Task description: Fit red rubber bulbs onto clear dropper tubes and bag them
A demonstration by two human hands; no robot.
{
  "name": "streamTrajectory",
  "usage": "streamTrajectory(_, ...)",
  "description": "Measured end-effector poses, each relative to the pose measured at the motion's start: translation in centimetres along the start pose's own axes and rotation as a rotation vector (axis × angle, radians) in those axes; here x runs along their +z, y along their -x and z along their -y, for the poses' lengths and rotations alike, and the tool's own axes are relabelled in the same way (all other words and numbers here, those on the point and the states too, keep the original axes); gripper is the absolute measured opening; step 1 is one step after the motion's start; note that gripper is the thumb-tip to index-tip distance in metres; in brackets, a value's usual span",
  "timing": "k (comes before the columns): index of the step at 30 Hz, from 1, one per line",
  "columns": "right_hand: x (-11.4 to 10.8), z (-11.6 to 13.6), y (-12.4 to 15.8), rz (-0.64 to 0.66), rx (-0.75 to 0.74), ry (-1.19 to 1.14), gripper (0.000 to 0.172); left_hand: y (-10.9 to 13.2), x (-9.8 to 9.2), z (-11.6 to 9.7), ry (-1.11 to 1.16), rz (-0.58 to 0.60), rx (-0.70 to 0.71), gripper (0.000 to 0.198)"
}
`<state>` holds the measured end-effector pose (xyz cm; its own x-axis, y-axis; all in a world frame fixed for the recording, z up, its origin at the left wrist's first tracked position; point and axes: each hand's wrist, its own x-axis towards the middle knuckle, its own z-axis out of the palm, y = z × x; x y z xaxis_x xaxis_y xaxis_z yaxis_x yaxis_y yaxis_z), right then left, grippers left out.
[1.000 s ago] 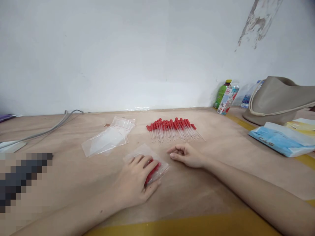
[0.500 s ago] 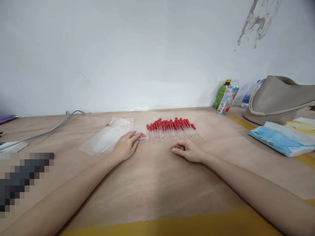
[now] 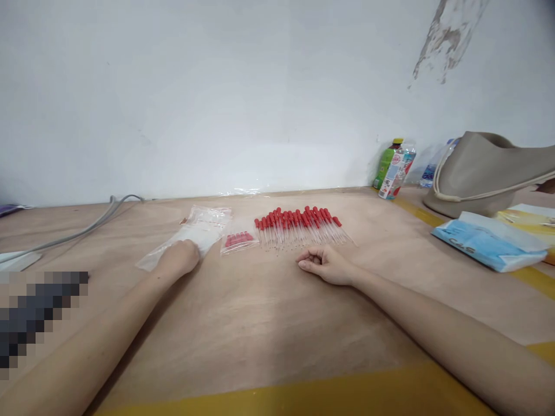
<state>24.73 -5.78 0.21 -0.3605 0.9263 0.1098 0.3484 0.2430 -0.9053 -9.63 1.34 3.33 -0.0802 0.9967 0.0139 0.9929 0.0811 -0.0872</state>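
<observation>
In the head view my left hand lies over the near part of a pile of clear plastic zip bags. Its fingers are turned under and hidden, so what they hold cannot be made out. Just right of it, a small clear bag with several red-topped pieces inside lies flat, with no hand on it. A row of thin clear droppers with red bulbs spreads across the middle, bulbs toward the wall. My right hand rests on the table just below the droppers, loosely curled, thumb apart from the fingers, with nothing in it.
A green bottle and a clear labelled bottle stand against the wall at right. Nearby are a grey-beige bag and a blue packet. A grey cable crosses the left side of the table.
My left hand has left the small bag of red-topped pieces and moved left onto the pile of plastic bags. My right hand has hardly moved. The view has shifted slightly.
</observation>
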Motion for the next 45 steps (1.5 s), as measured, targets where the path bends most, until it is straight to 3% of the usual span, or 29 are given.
streamTrajectory(3,0.0,-0.1,0.0,-0.002,-0.009,0.010,0.025,0.3,-0.6,0.0,-0.025,0.013,-0.011,0.025)
streamTrajectory(6,-0.1,-0.1,0.0,-0.002,-0.028,0.032,0.023,1.4,-1.3,-1.2,-0.027,-0.149,0.045,0.037)
streamTrajectory(9,-0.1,-0.3,-0.1,-0.028,-0.034,0.080,0.023,3.7,-1.4,-3.9,0.021,-0.456,0.280,0.040)
streamTrajectory(11,-0.1,-0.5,-0.1,-0.110,-0.041,0.139,0.022,5.9,-0.9,-6.2,0.076,-0.527,0.474,0.040)
streamTrajectory(13,0.0,-0.8,-0.2,-0.219,-0.062,0.203,0.021,8.1,-0.2,-8.3,0.146,-0.447,0.678,0.041)
streamTrajectory(15,0.0,-1.0,-0.3,-0.300,-0.085,0.253,0.020,9.9,0.5,-9.8,0.203,-0.276,0.855,0.043)
streamTrajectory(17,-0.1,-1.0,-0.5,-0.353,-0.106,0.310,0.018,10.8,0.9,-10.5,0.264,-0.146,0.937,0.048)
streamTrajectory(20,-0.5,-0.5,-1.2,-0.417,-0.121,0.469,0.014,11.0,1.0,-10.5,0.323,-0.076,0.939,0.053)
streamTrajectory(26,-1.3,1.0,-5.1,-0.516,-0.024,0.749,0.019,10.8,0.7,-10.3,0.332,-0.071,0.951,0.053)
streamTrajectory(34,-0.4,2.8,-9.1,-0.404,0.300,0.944,0.032,11.5,0.8,-10.5,0.363,-0.229,0.887,0.043)
streamTrajectory(41,0.2,3.6,-9.3,-0.372,0.311,0.982,0.031,11.7,0.3,-10.6,0.389,-0.261,0.895,0.038)
streamTrajectory(45,-0.8,3.8,-7.5,-0.372,0.210,0.915,0.039,11.8,0.1,-10.5,0.367,-0.267,0.903,0.037)
